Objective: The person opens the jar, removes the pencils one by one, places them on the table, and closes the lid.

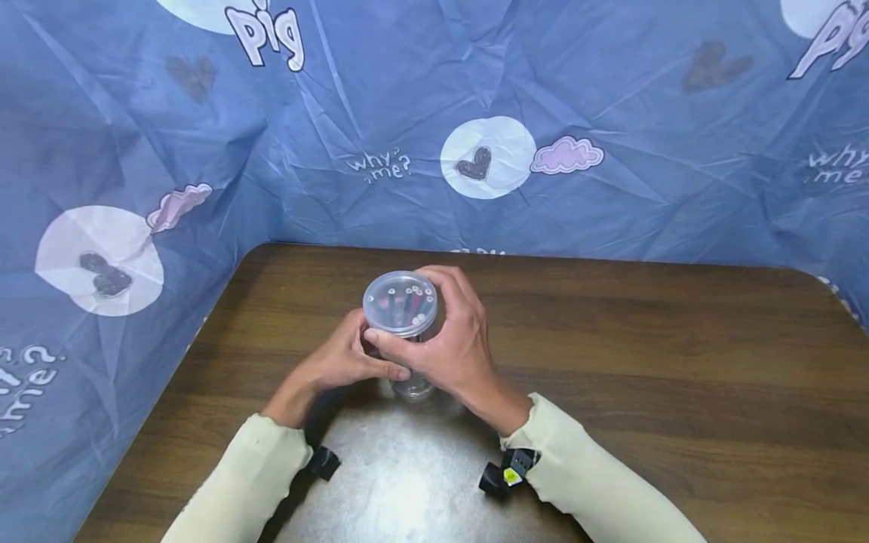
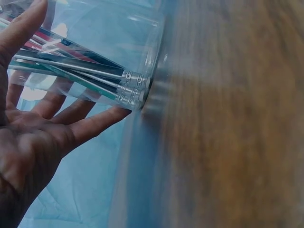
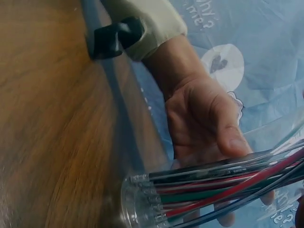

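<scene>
A clear plastic jar [image 1: 413,387] stands upright over the table, its round translucent lid [image 1: 399,311] on top. Several pencils [image 3: 228,190] in red, green and black lie inside, with silvery ferrules at the jar's base; their ends show through the lid. My right hand [image 1: 453,332] grips the jar's top, its thumb at the near side just under the lid's rim and its fingers round the right side. Lower down, my left hand [image 1: 346,357] holds the body from the left, thumb in front; its fingers [image 2: 92,128] lie behind the clear wall.
The brown wooden table [image 1: 645,362] extends to both sides, with a shiny patch in front of the jar. A blue printed cloth [image 1: 380,98] hangs behind and at the left. Black wrist cameras [image 1: 323,463] sit below the pale sleeves [image 1: 597,475].
</scene>
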Demonstrator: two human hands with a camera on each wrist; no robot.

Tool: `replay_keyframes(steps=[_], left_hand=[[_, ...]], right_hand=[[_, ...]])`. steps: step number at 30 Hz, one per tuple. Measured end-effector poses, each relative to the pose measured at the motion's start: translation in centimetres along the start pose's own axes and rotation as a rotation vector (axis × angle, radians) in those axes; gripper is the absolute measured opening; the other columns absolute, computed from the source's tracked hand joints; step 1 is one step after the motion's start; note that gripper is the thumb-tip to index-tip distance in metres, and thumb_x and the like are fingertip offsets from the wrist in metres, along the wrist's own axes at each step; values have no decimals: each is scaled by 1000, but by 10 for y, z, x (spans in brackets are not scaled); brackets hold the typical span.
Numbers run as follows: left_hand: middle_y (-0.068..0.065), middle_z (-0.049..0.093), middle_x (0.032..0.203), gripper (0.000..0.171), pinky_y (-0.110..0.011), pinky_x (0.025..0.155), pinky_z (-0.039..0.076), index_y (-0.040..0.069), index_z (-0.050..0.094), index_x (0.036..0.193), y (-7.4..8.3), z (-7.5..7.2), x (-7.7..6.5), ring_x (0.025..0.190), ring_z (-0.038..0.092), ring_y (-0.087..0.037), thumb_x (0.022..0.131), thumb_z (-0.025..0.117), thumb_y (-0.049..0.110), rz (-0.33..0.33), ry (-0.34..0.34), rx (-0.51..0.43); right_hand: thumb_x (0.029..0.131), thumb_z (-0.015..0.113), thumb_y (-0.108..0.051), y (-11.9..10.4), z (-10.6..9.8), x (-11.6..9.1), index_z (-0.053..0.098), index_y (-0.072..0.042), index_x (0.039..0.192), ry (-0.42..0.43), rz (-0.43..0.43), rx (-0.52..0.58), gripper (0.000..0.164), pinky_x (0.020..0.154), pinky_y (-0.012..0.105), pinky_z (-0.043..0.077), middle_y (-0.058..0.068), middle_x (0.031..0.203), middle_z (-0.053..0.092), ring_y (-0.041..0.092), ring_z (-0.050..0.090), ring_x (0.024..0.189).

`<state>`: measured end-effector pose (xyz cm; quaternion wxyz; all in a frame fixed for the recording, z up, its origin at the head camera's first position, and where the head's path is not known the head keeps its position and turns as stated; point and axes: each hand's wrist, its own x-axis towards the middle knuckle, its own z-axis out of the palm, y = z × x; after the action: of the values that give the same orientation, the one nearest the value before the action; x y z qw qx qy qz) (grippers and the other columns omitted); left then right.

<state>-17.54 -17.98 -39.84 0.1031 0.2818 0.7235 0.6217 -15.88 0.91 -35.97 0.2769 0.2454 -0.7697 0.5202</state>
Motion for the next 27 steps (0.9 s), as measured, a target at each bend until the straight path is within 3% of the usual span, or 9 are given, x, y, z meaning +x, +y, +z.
replay_keyframes(steps=[16, 27], left_hand=[[-11, 65, 121, 72, -41, 94, 54, 4, 55, 132, 0, 1, 0, 109, 62, -28, 69, 86, -7, -26, 11, -15], [-19, 65, 117, 67, -40, 90, 55, 3, 55, 130, 0, 1, 2, 102, 65, -27, 71, 85, -6, -27, -21, -14]], right_hand=[[66, 87, -41, 3, 1, 2, 66, -8, 117, -14, -64, 69, 64, 93, 34, 49, 1, 116, 64, 15, 59, 107], [67, 85, -40, 10, 0, 7, 66, -6, 117, -45, -106, 131, 64, 96, 34, 48, 2, 117, 64, 15, 59, 109]])
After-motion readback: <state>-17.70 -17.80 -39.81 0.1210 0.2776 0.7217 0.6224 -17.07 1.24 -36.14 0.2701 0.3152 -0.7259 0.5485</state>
